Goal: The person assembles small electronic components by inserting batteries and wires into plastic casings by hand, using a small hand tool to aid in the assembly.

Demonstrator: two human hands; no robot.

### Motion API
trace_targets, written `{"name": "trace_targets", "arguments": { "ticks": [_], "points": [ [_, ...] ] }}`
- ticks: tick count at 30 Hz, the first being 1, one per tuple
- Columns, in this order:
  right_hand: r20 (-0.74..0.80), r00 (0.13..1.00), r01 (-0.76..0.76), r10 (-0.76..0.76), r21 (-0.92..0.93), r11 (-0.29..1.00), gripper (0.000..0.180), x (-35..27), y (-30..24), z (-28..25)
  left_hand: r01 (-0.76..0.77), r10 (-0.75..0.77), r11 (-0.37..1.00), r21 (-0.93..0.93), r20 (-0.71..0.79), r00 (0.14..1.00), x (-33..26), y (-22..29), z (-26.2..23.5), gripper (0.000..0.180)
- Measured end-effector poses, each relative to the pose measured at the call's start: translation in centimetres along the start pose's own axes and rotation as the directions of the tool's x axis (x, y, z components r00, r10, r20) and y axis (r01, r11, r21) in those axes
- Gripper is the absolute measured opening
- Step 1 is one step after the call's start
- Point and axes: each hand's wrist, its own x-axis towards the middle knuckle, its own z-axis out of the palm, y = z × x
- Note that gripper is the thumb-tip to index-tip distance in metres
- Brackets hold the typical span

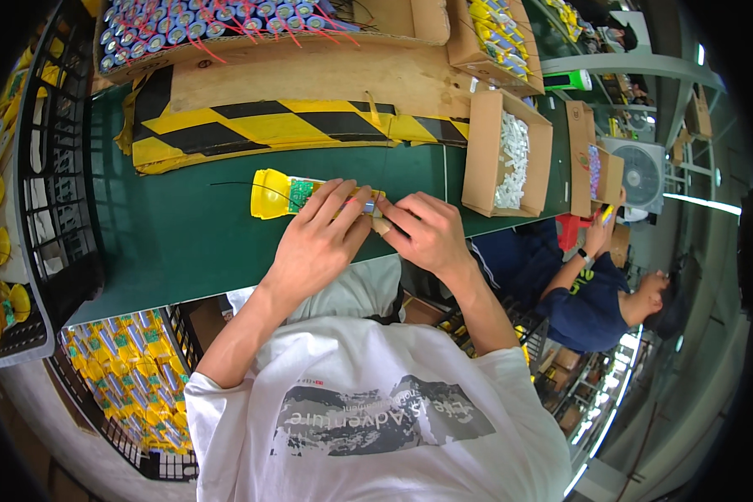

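A yellow plastic flashlight housing (270, 194) lies on the green table, its wide end to the left. Inside it sit a green circuit board (300, 193) and a blue battery cell, partly covered by fingers. A thin black wire (236, 183) sticks out past the wide end. My left hand (325, 227) lies over the housing, its fingers bent and gripping the narrow part. At the narrow right end, my right hand (433, 230) has its thumb and forefinger drawn together. What those fingertips pinch is too small and too hidden to make out.
Behind the table's striped edge (259, 130) stands a cardboard box of blue cells (217, 25) with red wires. Right of my hands is a box of small white parts (513, 159). Black crates (58, 167) flank me on the left. A co-worker (590, 293) sits at right.
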Motion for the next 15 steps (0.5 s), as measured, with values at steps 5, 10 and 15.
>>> {"name": "trace_targets", "arguments": {
  "ticks": [5, 10, 15],
  "points": [
    [-0.104, 0.991, 0.078, -0.088, -0.100, 0.992, 0.019, -0.6, 0.5, 1.0, 0.001, 0.000, 1.000, -0.022, 0.015, 1.000, 0.5, 0.0, 0.1, 0.023],
    [-0.133, 0.989, 0.059, -0.060, -0.012, 0.998, 0.020, -0.4, 0.2, 0.6, -0.003, 0.003, 1.000, 0.016, 0.014, 1.000, 1.1, -0.3, -0.3, 0.023],
    [-0.108, 0.992, 0.070, -0.070, -0.005, 0.998, 0.023, -0.3, -0.7, 1.1, -0.027, 0.031, 0.991, 0.131, -0.023, 0.999, 0.0, 0.1, -4.2, 0.035]
  ]
}}
